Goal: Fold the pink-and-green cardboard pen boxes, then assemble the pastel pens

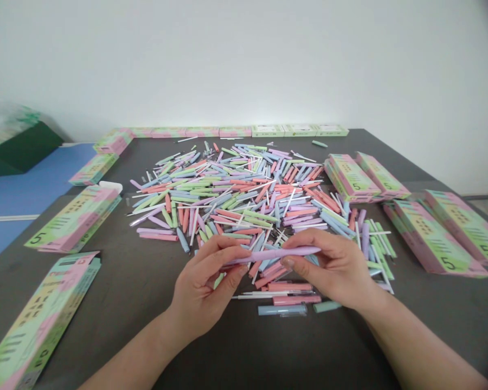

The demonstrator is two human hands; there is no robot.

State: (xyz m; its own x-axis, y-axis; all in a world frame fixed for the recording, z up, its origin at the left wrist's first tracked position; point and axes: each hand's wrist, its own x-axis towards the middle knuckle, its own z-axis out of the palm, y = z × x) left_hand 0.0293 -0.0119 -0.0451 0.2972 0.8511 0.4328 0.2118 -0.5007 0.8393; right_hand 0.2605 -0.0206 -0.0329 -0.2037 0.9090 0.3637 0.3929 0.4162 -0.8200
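Your L hand (206,277) & R hand (336,266) fingers pinch the lilac pen (270,254) near opp. ends, over the pen pile (228,187) on the desk (236,355); prob. light, stiff, slick plastic, best held by barrel.

I see through one camera, worn on the person's head at the table's six o'clock side, facing forward and down across the dark table (309,352). The hands are the nearest part of my view: the left hand (209,279) sits just below centre toward seven o'clock, the right hand (331,268) toward four, with both forearms (423,341) running in from the bottom edge. Looking to twelve, I see past the far edge to a pale wall (244,65) across the upper third. My frame takes in a blue surface (65,162) at nine and crops a box (36,319) at eight.
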